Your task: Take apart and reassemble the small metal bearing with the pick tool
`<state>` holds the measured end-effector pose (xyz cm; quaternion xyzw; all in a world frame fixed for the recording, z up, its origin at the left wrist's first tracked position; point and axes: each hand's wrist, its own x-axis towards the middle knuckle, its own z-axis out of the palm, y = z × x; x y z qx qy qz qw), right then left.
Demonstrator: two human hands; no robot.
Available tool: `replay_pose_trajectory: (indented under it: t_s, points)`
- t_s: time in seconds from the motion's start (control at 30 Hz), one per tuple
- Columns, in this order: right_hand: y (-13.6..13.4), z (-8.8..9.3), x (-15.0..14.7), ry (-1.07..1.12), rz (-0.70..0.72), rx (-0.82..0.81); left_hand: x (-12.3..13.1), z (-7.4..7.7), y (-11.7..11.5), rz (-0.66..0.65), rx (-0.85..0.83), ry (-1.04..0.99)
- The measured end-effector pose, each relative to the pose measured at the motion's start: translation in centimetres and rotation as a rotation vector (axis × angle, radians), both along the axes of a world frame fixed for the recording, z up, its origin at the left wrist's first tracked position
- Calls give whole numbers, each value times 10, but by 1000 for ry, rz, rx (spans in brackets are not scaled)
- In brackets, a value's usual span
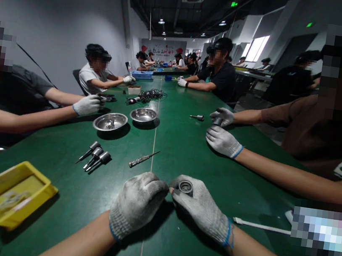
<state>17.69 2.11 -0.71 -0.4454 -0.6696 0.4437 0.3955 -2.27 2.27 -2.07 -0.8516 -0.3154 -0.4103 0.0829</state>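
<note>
The gloved left hand (139, 201) is curled, its fingertips tucked out of sight, and I can't tell from here whether it pinches anything. Just right of it, over the green surface (181, 142), a round metal part (185, 187) sits gripped in the gloved right hand (203, 204), ring-shaped end up, the rest hidden by the glove.

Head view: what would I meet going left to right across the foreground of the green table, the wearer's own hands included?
Yellow tray, three shafted metal cylinders, left gloved hand, right gloved hand holding a round metal part, thin white strip.
</note>
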Motion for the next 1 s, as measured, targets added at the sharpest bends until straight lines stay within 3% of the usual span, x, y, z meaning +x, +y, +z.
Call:
replay_pose_trajectory:
  t_s: [1.0]
  points:
    - [0,-1,-1,-17,-17,4,0,1,-1,-1,16,1]
